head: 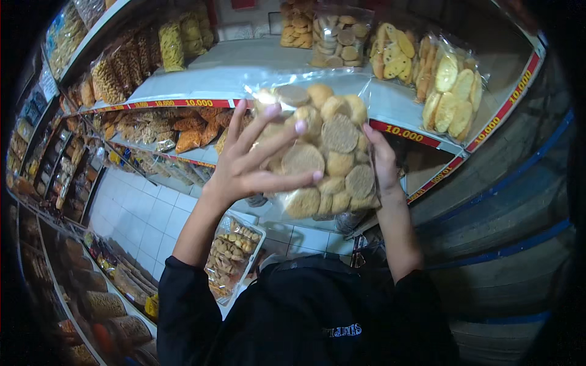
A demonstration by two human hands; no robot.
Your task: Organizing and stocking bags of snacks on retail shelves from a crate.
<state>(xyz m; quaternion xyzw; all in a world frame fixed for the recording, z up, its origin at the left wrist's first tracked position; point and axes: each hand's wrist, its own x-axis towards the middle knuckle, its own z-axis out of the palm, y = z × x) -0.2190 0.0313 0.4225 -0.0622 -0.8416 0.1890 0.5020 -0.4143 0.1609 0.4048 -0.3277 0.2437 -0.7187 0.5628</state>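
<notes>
A clear plastic bag of round cookies (pixel 339 146) is up in front of me, before the upper shelf. My right hand (pixel 384 158) grips its right edge, with the thumb near the front and the other fingers partly hidden. My left hand (pixel 261 153) lies over the bag's left front with its fingers spread; whether it presses on the bag is hard to tell. Behind the bag, the grey upper shelf (pixel 201 80) carries another bag of round cookies (pixel 341 41), a bag of speckled oval biscuits (pixel 394 52) and a bag of long pale biscuits (pixel 451 96).
Below my left forearm, a white plastic basket (pixel 249 263) holds bagged snacks. A lower shelf (pixel 208 153) bears orange snack bags (pixel 190 132). More stocked racks line the left side, beside white floor tiles (pixel 146 215). A blue-striped shutter-like surface (pixel 485 228) curves along the right.
</notes>
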